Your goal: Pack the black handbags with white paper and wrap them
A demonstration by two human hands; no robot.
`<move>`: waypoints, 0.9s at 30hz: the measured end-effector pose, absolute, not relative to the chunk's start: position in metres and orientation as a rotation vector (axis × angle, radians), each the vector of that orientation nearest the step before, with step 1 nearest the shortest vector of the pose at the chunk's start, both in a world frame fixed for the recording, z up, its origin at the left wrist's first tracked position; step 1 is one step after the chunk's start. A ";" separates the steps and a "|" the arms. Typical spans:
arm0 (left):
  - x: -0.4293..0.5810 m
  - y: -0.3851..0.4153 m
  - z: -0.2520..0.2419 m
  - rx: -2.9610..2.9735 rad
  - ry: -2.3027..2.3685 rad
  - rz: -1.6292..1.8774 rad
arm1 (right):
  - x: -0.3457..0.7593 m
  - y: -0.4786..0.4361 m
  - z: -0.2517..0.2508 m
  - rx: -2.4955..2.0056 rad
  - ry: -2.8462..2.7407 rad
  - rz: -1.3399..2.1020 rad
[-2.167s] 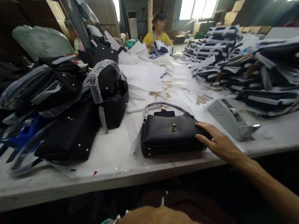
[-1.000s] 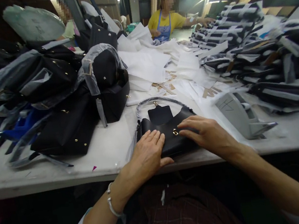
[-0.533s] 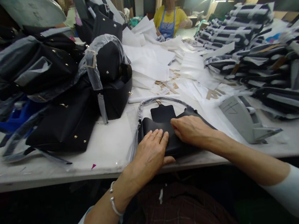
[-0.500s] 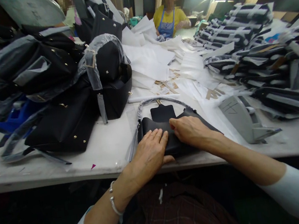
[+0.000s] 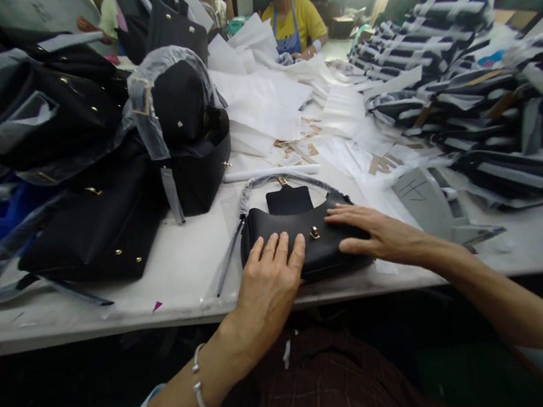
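Observation:
A small black handbag (image 5: 324,253) with a gold clasp (image 5: 314,232) lies flat near the front edge of the pale table (image 5: 190,269). Its flap (image 5: 289,199) is folded back and its wrapped strap (image 5: 268,181) arcs behind it. My left hand (image 5: 269,278) lies flat on the bag's left half, fingers stretched out. My right hand (image 5: 371,233) rests on the bag's right end, fingers extended over its top edge.
Black bags in plastic wrap (image 5: 91,141) are heaped at the left. White sheets (image 5: 267,103) and card scraps (image 5: 294,152) lie behind. Stacks of striped flat items (image 5: 462,89) fill the right. A grey tool (image 5: 427,202) sits beside the bag. A person in yellow (image 5: 294,22) works far off.
My right hand has slid from the clasp area to the bag's right end. The clasp now shows. The left hand stays flat on the bag.

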State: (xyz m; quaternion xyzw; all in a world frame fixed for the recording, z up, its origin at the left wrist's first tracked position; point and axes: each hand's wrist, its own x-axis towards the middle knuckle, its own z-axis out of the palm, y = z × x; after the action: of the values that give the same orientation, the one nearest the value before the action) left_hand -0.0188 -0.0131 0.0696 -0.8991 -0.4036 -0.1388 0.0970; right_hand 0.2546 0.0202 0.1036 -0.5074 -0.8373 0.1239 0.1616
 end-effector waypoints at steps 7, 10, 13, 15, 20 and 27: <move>-0.031 0.013 0.070 -2.667 -1.209 -0.425 | 0.247 0.004 0.077 -1.400 -2.527 0.122; -0.031 0.019 0.049 -2.620 -1.210 -0.403 | 0.236 0.003 0.056 -1.444 -2.463 -0.012; -0.031 0.016 0.025 -2.539 -1.141 -0.442 | 0.228 -0.003 0.027 -1.482 -2.363 -0.132; -0.033 0.012 0.017 -2.506 -1.064 -0.481 | 0.225 -0.007 0.012 -1.482 -2.275 -0.190; -0.044 0.017 0.024 -2.457 -0.918 -0.562 | 0.228 -0.008 0.012 -1.374 -2.185 -0.169; -0.052 0.038 0.043 -2.456 -0.788 -0.762 | 0.280 -0.033 0.075 -1.092 -1.767 -0.257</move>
State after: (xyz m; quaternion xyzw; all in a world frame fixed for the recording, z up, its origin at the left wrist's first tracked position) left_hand -0.0517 0.0377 0.0426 -0.8898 -0.2857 -0.2762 0.2242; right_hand 0.2801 -0.0329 0.0745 -0.4516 -0.7310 -0.1064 0.5004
